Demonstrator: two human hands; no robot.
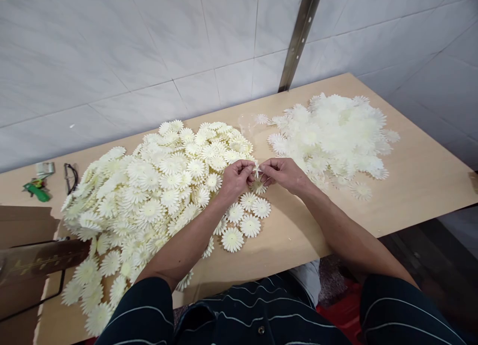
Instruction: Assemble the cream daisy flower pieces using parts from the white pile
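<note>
Between my two hands, above the table, is a small pale flower piece [256, 171] with narrow petals. My left hand [239, 175] pinches it from the left, thumb against the fingers. From the other side my right hand [280, 173] pinches it too, fingertips almost meeting the left ones. A big heap of cream daisy-like flowers [149, 185] lies to the left of my hands. Several single flowers [250, 225] lie flat just below them. On the right is a second pile of thinner, more translucent white petal pieces [336, 133].
The wooden tabletop [295, 230] runs along a tiled wall [224, 31] with a metal upright [301, 36]. At the far left are a green-handled tool [37, 190], a black cord-like item [70, 178] and a cardboard box [26, 225].
</note>
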